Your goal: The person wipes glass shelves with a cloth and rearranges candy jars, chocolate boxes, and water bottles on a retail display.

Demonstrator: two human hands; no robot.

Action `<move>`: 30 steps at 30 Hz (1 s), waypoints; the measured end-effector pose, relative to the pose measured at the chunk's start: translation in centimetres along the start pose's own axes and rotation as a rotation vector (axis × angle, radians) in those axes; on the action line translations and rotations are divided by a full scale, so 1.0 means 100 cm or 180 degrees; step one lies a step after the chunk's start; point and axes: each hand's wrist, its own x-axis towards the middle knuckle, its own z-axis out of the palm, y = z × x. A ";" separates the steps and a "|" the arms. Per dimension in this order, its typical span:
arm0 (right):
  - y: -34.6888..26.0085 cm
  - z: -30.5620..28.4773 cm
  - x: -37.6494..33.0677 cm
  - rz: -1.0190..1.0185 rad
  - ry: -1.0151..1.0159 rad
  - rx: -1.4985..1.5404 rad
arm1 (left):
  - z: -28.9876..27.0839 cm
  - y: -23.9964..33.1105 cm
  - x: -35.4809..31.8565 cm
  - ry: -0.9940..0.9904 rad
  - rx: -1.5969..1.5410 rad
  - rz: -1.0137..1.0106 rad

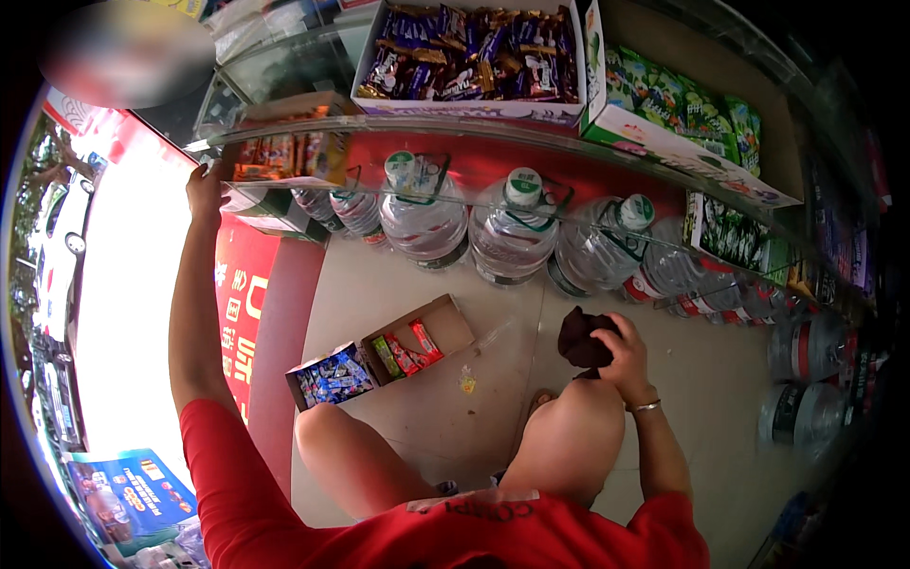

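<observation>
My right hand (623, 360) is closed on a crumpled dark brown cloth (583, 339), held above the tiled floor beside my right knee. Far off to the left, my left arm is stretched out. My left hand (206, 192) grips the left end of a glass shelf (379, 124), its fingers partly hidden at the edge. Between the shelf and my knees, an open carton of blue-wrapped sweets (334, 379) lies on the floor. Touching it is a second open carton (449, 325) with a few red and green packets.
Large water bottles (424, 223) line the floor under the shelf. Above stand a box of purple-wrapped bars (469, 57) and a box of green packets (678, 109). More bottles (806, 417) lie at the right. A yellow scrap (467, 380) is on the tiles.
</observation>
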 end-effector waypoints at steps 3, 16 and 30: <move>-0.009 -0.015 0.013 -0.0012 0.0075 0.0229 | -0.005 -0.026 -0.008 0.0449 0.1253 0.1455; -0.155 0.033 0.254 -0.2950 0.1297 -0.0611 | 0.044 0.025 -0.158 -0.0067 0.1545 0.3498; -0.175 0.162 0.361 -0.2467 0.0245 -0.0173 | 0.061 0.027 -0.132 -0.0181 0.1286 0.3038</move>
